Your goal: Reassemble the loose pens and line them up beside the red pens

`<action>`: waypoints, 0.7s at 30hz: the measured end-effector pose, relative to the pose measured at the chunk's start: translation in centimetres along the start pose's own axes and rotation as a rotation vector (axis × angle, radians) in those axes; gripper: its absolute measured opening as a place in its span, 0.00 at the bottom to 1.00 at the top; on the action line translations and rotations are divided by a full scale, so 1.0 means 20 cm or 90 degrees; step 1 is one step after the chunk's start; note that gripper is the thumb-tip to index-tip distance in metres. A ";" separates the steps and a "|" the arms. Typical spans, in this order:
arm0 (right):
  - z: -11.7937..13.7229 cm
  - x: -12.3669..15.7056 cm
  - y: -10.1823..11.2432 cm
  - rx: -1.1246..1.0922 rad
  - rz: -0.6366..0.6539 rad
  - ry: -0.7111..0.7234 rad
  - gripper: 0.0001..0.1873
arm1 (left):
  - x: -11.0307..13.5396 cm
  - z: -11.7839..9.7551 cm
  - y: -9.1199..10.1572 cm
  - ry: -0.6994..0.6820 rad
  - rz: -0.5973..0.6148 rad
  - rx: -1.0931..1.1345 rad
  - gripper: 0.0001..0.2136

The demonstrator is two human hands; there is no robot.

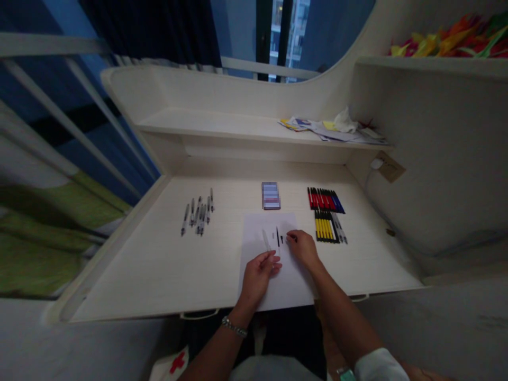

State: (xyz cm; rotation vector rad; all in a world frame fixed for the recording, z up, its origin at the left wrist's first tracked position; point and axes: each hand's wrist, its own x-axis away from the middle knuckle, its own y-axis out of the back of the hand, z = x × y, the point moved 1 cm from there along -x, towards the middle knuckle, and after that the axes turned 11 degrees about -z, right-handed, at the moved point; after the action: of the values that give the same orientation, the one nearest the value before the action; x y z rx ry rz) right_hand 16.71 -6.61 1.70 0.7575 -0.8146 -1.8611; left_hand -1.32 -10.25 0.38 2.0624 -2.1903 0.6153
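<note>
My left hand holds a clear pen barrel between thumb and forefinger, its tip pointing away from me. On the white sheet of paper beneath lie a dark pen refill, a short black pen part and a tiny pale piece, perhaps a spring. Just right of these, my right hand rests low over the paper with its fingers pinched together. Whatever is between those fingertips is too small to make out.
Several clear pens lie at the left. At the right are rows of red pens, blue pens, yellow pens and clear pens. A blue box-like object lies behind the paper. Papers lie on the shelf.
</note>
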 end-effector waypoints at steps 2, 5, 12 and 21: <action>0.01 -0.01 -0.01 0.039 0.013 0.013 0.13 | 0.00 0.00 0.00 -0.009 0.007 -0.014 0.24; 0.05 -0.01 -0.03 0.079 0.035 0.024 0.12 | 0.00 0.00 0.00 -0.019 0.007 -0.035 0.23; 0.08 -0.01 0.00 0.071 0.020 0.015 0.09 | 0.00 -0.02 0.01 -0.034 0.019 -0.047 0.24; 0.18 0.11 0.05 -0.496 0.083 -0.052 0.13 | 0.02 -0.04 -0.01 -0.075 0.034 -0.092 0.19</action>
State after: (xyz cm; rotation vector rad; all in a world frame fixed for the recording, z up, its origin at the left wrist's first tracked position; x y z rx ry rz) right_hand 13.58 -8.22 4.18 0.1306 -0.1314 -1.8862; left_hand -1.33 -10.39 1.35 2.0210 -2.2846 0.3375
